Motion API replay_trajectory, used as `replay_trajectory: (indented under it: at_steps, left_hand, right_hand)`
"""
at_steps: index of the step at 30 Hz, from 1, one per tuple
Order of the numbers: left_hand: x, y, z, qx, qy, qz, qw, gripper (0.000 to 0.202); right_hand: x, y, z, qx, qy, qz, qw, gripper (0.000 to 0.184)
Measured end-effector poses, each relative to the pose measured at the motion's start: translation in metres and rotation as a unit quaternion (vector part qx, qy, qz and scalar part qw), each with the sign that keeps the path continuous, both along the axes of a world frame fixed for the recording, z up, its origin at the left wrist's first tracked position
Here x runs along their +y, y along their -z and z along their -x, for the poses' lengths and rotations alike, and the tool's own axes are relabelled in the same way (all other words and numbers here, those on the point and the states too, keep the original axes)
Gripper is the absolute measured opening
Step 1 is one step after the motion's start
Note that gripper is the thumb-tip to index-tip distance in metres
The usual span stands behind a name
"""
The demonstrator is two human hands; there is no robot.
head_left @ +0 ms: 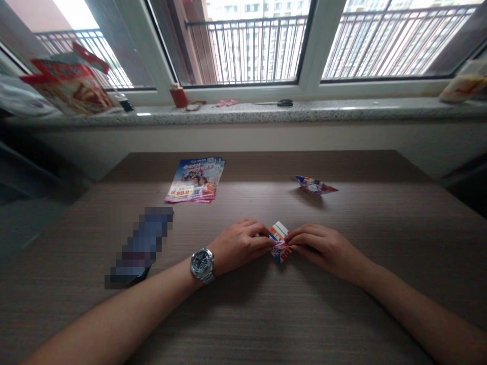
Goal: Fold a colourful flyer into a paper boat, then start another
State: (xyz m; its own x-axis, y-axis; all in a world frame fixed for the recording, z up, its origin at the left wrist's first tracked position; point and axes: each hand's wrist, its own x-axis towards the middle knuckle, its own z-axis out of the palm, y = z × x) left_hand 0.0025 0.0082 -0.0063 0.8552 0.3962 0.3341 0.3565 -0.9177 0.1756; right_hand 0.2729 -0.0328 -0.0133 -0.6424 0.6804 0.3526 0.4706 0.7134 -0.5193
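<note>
Between my hands is a small diamond-shaped piece of folded paper [280, 253], printed in red, blue, white and orange. My left hand [243, 244], with a metal watch [202, 264] on its wrist, pinches the paper's left corner. On the opposite corner, the fingers of my right hand [327, 248] are closed in a pinch. Both hands rest low over the wooden table [243, 324]. Fingertips cover parts of the paper's sides. Farther back to the right stands a folded paper boat [315, 186] with similar colourful print.
A stack of printed flyers [198, 178] lies at the back left of the table. Left of my forearm is a blurred-out dark phone-like object [142, 246]. Scissors [279, 103], a red container [178, 96] and a red food bag [74, 86] sit on the stone windowsill [236, 115].
</note>
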Motion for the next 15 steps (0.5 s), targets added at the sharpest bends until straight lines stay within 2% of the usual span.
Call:
replay_trajectory:
  at_steps: [8, 15]
  left_hand:
    - [-0.0005, -0.0011, -0.0004, -0.002, -0.011, 0.012, 1.000, 0.024]
    - [-0.0011, 0.0018, -0.0013, -0.020, -0.034, 0.034, 0.999, 0.022]
  right_hand:
    - [-0.0043, -0.0003, 0.0068, -0.007, 0.037, -0.012, 0.999, 0.013]
    - [-0.0076, -0.0019, 0.0073, -0.005, 0.078, 0.049, 0.996, 0.014]
